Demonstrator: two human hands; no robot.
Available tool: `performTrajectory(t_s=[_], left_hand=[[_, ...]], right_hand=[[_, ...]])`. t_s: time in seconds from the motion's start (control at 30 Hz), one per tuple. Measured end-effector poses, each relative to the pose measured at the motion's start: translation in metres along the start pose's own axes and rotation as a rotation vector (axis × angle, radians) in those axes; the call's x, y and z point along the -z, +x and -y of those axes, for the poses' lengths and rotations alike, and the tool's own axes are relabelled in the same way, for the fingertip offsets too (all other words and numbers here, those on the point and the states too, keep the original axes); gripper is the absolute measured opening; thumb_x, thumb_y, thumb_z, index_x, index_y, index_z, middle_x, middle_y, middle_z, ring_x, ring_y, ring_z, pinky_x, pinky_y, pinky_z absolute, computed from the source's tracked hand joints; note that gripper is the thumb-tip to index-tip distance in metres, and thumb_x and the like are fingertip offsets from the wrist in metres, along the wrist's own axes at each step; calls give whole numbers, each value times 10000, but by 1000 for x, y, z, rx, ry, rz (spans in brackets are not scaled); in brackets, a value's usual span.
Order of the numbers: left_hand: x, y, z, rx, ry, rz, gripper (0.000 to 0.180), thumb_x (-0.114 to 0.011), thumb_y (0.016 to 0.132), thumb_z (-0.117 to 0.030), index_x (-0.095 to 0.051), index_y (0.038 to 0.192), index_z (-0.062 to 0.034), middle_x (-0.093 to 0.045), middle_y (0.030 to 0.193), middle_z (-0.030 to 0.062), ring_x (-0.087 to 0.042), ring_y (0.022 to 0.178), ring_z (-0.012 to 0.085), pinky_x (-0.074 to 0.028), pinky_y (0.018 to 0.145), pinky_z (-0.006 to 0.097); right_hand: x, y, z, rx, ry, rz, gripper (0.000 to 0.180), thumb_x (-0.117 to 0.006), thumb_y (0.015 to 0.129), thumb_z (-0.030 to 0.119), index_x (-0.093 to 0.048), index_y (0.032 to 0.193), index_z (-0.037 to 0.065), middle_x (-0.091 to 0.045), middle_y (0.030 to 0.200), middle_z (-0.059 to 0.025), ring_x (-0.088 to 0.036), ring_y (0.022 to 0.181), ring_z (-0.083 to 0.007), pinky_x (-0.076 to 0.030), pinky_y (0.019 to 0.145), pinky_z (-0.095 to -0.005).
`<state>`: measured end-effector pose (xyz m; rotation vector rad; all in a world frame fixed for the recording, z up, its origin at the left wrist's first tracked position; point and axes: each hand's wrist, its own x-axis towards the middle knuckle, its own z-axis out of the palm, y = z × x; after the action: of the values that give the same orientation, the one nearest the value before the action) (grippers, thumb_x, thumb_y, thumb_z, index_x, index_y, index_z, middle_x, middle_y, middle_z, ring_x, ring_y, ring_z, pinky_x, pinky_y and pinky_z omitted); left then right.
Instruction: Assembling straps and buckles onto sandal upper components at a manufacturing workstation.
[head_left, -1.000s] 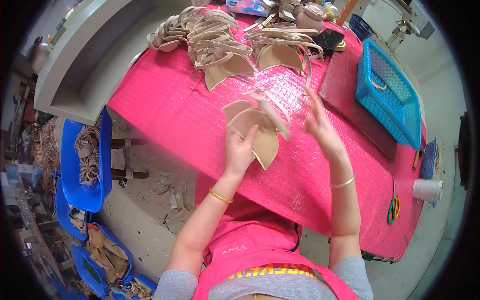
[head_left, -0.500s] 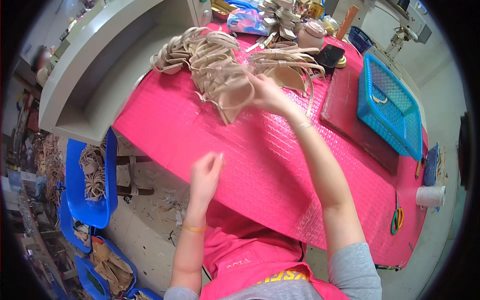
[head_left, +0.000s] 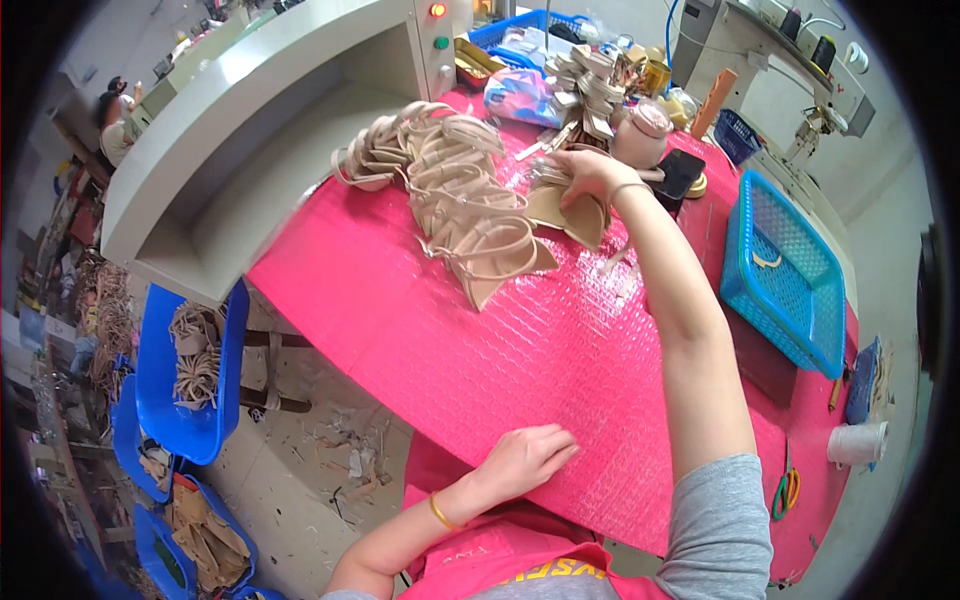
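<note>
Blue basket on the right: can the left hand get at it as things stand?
Probably not easily: the left hand rests at the table's near edge, and the outstretched right arm lies between it and the blue basket.

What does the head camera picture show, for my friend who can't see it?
A person's right hand reaches across a pink table to a pile of beige sandal straps, touching a beige piece. Their left hand rests flat on the table's near edge. A blue basket sits to the right.
</note>
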<state>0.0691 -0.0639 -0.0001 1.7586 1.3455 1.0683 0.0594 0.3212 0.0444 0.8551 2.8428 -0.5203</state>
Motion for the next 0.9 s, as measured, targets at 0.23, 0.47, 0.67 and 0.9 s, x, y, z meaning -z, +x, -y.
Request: performTrajectory(t_s=[0.23,0.47,0.67,0.9], left_hand=[[15,-20,6,241,-38,-140,117,-540,786,-111,-591,804,-6,-565,729,133,-561,658,264,-437,586,318],[-3,52,-8,30,-74,-267,219,-527,764,-45,-537,982,-35,-516,952,147,-554,779,292,-452,644,348],[2,131,2,-1,267,-490,301,-570,710,-50,-544,1009,-73,-489,959,147,-520,887,311,-438,727,357],[9,132,24,-265,302,-346,252,-614,682,-88,-593,933,-84,-509,992,99,-484,945,261,-413,795,351]], right_hand=[[11,-162,70,-180,-111,-410,686,-711,533,186,-445,1163,125,-532,845,-173,-538,791,-325,-444,706,-387],[-50,-245,71,-143,-107,-745,642,-721,582,173,-437,1152,89,-450,1043,-163,-443,975,-332,-380,821,-389],[-102,-258,74,-270,-81,-702,154,-623,658,89,-493,728,45,-503,749,-113,-509,735,-297,-392,637,-374],[-100,-295,104,-227,205,-710,104,-568,740,92,-487,777,38,-497,704,-115,-523,637,-309,-422,558,-404]])
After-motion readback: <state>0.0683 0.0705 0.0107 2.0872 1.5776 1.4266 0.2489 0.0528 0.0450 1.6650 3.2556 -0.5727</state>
